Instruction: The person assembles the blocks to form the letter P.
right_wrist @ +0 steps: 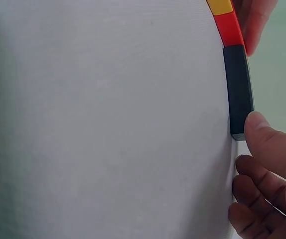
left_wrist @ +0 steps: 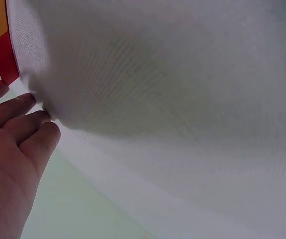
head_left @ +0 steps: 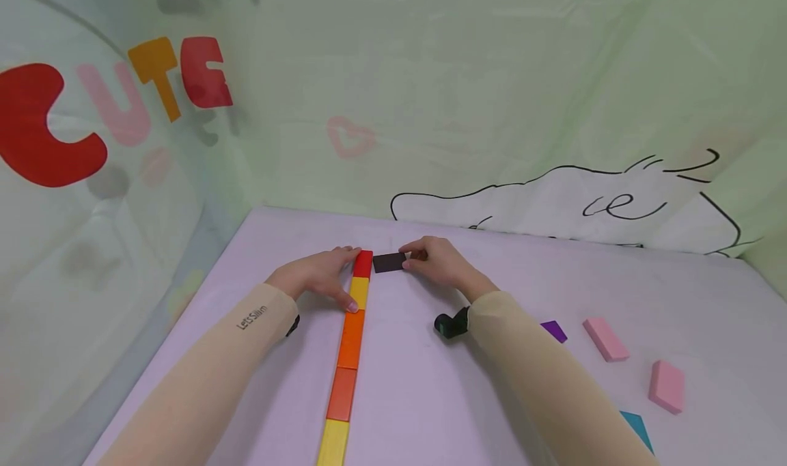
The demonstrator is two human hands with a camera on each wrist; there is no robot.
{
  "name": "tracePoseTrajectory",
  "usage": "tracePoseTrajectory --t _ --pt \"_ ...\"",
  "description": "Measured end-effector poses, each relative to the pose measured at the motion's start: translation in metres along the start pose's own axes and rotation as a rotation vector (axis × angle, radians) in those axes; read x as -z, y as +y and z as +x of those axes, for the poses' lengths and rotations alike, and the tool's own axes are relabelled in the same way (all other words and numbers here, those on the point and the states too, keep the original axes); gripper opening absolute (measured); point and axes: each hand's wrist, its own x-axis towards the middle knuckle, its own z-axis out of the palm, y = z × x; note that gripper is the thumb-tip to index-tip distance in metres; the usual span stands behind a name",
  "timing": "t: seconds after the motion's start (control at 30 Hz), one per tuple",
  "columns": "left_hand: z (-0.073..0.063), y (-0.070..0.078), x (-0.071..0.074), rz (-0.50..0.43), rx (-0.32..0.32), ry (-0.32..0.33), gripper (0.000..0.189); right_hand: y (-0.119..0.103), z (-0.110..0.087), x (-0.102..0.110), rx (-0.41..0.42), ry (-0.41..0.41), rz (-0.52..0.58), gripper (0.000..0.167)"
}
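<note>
A straight row of flat blocks runs up the table: a red block [head_left: 363, 264] at the far end, then a yellow block [head_left: 359, 293], an orange block [head_left: 351, 339], a red-orange block [head_left: 341, 393] and another yellow block [head_left: 333, 443]. My left hand [head_left: 316, 276] spans the row's far end from the left. Its index fingertip touches the red block; its thumb rests by the yellow-orange joint. To the right, my right hand [head_left: 438, 264] pinches the outer end of a black block [head_left: 389, 262], which lies crosswise close beside the red block.
On the right lie two pink blocks [head_left: 606, 339], a purple piece [head_left: 555, 331] and a blue piece [head_left: 637, 428], partly behind the right sleeve. A fabric wall [head_left: 492, 97] with printed letters rises behind the table [head_left: 418, 398] and along its left side.
</note>
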Motion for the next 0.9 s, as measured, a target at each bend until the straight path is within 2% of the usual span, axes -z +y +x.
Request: tracePoseTrajectory --t 0.47,0.9 --pt "-0.0021 0.0018 0.0013 -0.001 0.005 -0.006 0.107 -0.0021 -0.0005 0.0010 0.008 0.006 -0.009 0.037" --pt "-0.0022 0.0023 0.0018 -0.002 0.012 -0.014 0.107 -0.0047 -0.0006 0.0001 -0.047 -0.014 0.004 0.039"
